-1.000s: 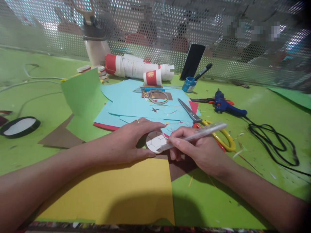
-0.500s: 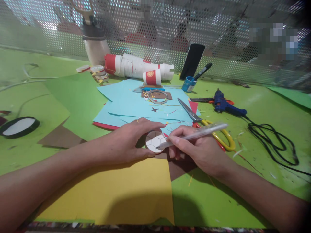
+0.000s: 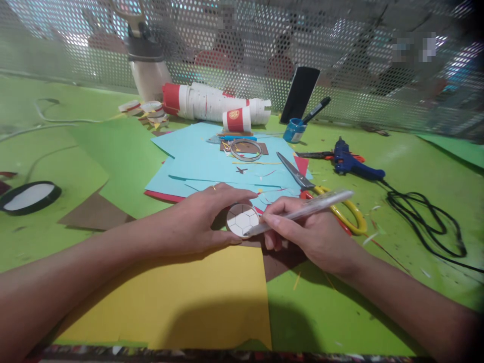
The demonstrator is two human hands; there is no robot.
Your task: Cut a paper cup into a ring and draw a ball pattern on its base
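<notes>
A small white paper disc (image 3: 242, 218) with dark hexagon lines, like a football pattern, lies in front of me. My left hand (image 3: 215, 214) curves around its left side, thumb and fingertips gripping its edge. In my right hand (image 3: 291, 224) is a clear-barrelled pen (image 3: 317, 204), its tip touching the disc near the lower right edge. Beneath them are a brown sheet (image 3: 283, 262) and a yellow sheet (image 3: 170, 297). Scissors (image 3: 350, 209) with yellow and red handles lie just beyond my right hand.
Light blue sheets (image 3: 204, 156) with scraps and a ring lie ahead. Stacked paper cups (image 3: 212, 103) rest at the back beside a phone (image 3: 300, 93) and a blue paint jar (image 3: 294, 131). A glue gun (image 3: 351, 161) with a coiled cord lies right, black tape (image 3: 56, 191) left.
The pen tip has moved slightly down on the disc, towards its lower edge. My left hand keeps its place around the disc.
</notes>
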